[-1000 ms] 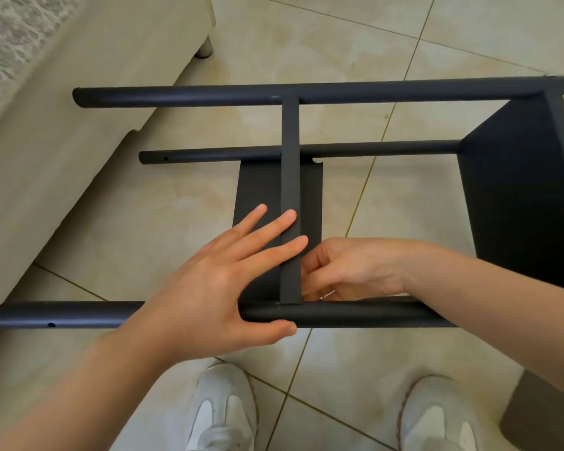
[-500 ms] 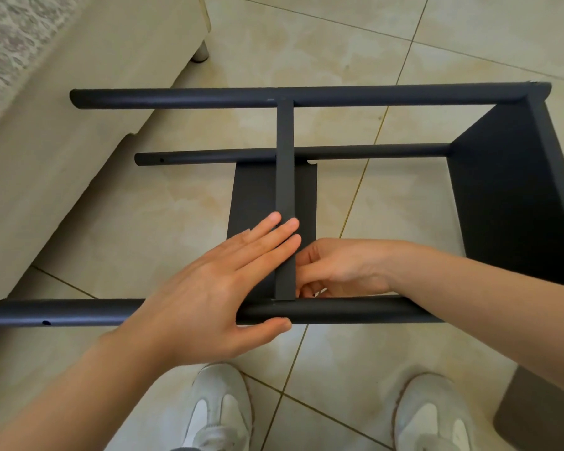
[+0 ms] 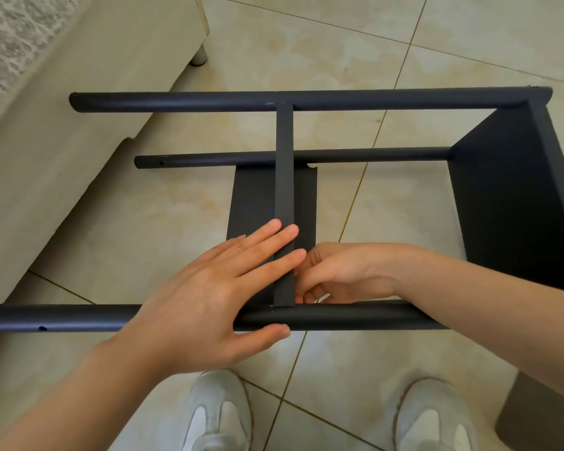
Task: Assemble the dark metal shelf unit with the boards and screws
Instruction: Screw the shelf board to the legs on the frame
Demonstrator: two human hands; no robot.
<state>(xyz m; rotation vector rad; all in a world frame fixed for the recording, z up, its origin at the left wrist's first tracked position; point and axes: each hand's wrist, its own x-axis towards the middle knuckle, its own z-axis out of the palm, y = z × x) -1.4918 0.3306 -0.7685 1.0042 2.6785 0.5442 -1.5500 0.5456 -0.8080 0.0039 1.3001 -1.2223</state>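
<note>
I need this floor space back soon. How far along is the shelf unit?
Done: the end board looks joined to the far tube at the right. In hand: the left hand presses flat on the middle board while the right hand, curled, works at its joint with the near tube; what it holds is hidden. Left: an open hole near that tube's left end suggests another board to fit.

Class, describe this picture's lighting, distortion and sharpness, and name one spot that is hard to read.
Head view: soft, even light, with a faint sheen on the near tube; wide-angle stretch slightly curves the end board; sharp throughout; the right hand, fingers curled, hides whatever it handles.
</note>
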